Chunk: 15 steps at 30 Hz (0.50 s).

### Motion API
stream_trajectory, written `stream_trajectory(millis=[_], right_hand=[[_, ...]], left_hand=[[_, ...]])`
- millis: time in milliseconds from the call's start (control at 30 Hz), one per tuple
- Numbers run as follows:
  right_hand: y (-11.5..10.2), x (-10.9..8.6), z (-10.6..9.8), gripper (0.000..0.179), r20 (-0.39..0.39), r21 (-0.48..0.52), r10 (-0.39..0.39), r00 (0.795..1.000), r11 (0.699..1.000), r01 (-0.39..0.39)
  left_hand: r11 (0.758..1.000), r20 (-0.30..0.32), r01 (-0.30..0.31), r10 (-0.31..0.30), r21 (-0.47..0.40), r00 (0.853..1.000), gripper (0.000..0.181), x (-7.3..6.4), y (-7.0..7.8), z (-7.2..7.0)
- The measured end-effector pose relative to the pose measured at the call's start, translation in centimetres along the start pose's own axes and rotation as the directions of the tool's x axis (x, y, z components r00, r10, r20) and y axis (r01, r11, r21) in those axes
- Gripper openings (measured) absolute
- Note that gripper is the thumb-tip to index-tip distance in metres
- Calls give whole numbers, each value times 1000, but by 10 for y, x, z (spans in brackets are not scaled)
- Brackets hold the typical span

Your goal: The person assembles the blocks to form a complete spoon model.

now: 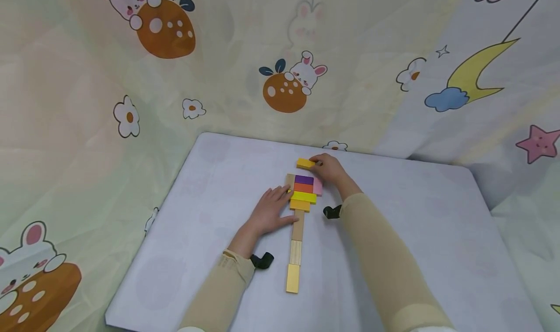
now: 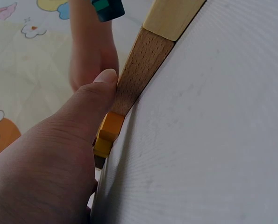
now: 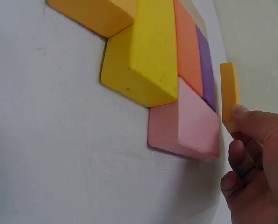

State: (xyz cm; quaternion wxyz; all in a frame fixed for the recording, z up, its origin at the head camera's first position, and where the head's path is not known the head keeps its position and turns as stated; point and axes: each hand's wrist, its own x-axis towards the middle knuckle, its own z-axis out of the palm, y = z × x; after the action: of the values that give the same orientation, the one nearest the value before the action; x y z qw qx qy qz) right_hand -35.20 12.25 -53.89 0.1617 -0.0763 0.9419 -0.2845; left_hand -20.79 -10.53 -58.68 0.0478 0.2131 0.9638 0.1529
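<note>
Between thumb and fingers my right hand (image 1: 331,169) pinches an orange-yellow wooden block (image 3: 229,91), just beyond the far end of a flat block arrangement. That far end has a purple block (image 1: 304,179) and an orange-red block (image 1: 303,188), with a pink block (image 3: 195,121) on their right and a tan block (image 1: 290,180) on their left. Nearer lie a yellow block (image 1: 304,197) and a light orange block (image 1: 299,205). My left hand (image 1: 269,210) rests along the left side, fingers extended, its thumb touching a brown wood-grain block (image 2: 141,65).
Two paler wooden blocks, a light one (image 1: 295,252) and a yellowish one (image 1: 292,278), continue the narrow column toward me. Everything lies on a white tabletop (image 1: 393,254). Behind it hangs a cloth (image 1: 236,45) with cartoon prints. Dark wrist mounts (image 1: 262,260) sit at both cuffs.
</note>
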Motion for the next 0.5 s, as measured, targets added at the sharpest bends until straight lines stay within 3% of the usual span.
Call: stream_trajectory(millis=[500], right_hand=[[11,-11,5,36,59,55,-2,998,998,-1]], left_hand=[[1000,-4,-6,6,-6,1000,92,0,-2,2]])
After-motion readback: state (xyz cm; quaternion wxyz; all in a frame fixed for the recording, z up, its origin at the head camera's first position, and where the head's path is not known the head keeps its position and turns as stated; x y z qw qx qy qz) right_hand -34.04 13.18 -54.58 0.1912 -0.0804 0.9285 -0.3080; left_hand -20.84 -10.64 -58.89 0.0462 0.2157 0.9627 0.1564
